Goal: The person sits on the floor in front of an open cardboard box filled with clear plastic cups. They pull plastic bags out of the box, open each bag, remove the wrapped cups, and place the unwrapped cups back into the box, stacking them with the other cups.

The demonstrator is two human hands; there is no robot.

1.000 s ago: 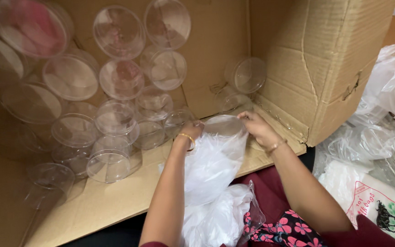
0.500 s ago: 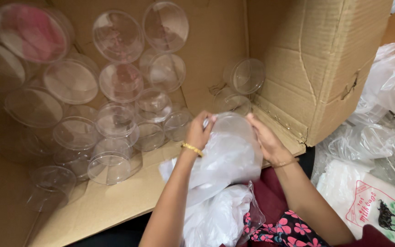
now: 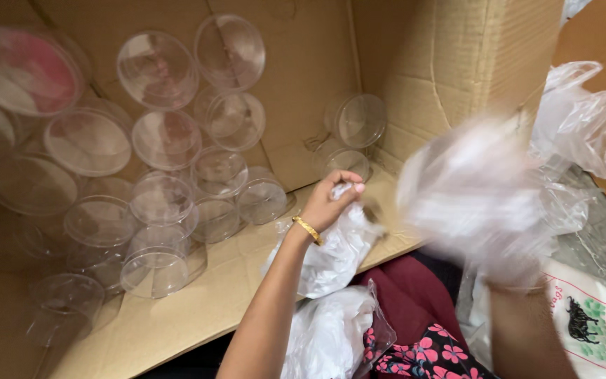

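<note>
Clear plastic bag (image 3: 331, 253) sits at the near edge of the cardboard box (image 3: 450, 77) floor, trailing down over the person's lap. Left hand (image 3: 332, 202), with a gold bangle (image 3: 308, 229) at the wrist, has fingers clamped on the bag's top. Right hand (image 3: 506, 263) is lost in motion blur, wrapped in a smeared white plastic sheet (image 3: 478, 189); finger state cannot be told. Left and far: stacked clear round containers (image 3: 156, 203) inside the box. Right: loose plastic bags (image 3: 587, 119).
</note>
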